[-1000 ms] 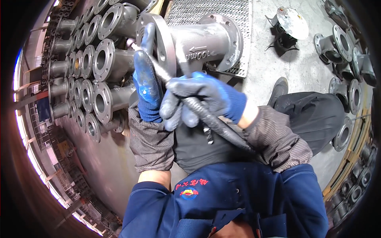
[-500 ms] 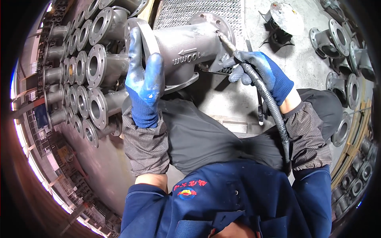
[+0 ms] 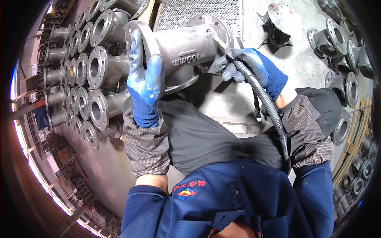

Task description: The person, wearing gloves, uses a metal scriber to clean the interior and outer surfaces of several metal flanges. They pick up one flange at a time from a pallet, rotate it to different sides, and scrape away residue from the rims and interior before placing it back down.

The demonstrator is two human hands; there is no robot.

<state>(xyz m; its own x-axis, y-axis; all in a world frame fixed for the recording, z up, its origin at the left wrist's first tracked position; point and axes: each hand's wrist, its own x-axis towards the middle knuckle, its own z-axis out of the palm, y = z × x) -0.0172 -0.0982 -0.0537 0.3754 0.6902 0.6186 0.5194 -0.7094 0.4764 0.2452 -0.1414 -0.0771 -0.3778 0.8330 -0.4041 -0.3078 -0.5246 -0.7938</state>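
A grey flanged pipe casting (image 3: pixel 180 43) with raised lettering and an arrow lies on its side in front of me, one flange at each end and another facing down toward my legs. My left hand (image 3: pixel 145 77), in a blue coated glove, straddles the rim of the left flange with fingers and thumb. My right hand (image 3: pixel 254 69), gloved alike, is closed around a slim hose-fed hand tool (image 3: pixel 217 39). The tool's tip meets the casting just beside the right flange; its exact shape is too small to tell. A ribbed black hose (image 3: pixel 274 115) trails back past my right forearm.
Stacked grey castings (image 3: pixel 99 67) crowd close on the left. A metal grating (image 3: pixel 198 16) lies beyond the workpiece. To the far right stand a round-topped stool (image 3: pixel 283 20) and more flanged castings (image 3: pixel 331 39). A thin black cable (image 3: pixel 256 103) hangs beside the hose.
My right hand and the tool have shifted slightly left and up, and the tip has moved left along the casting beside the right flange. My left hand has stayed nearly in place.
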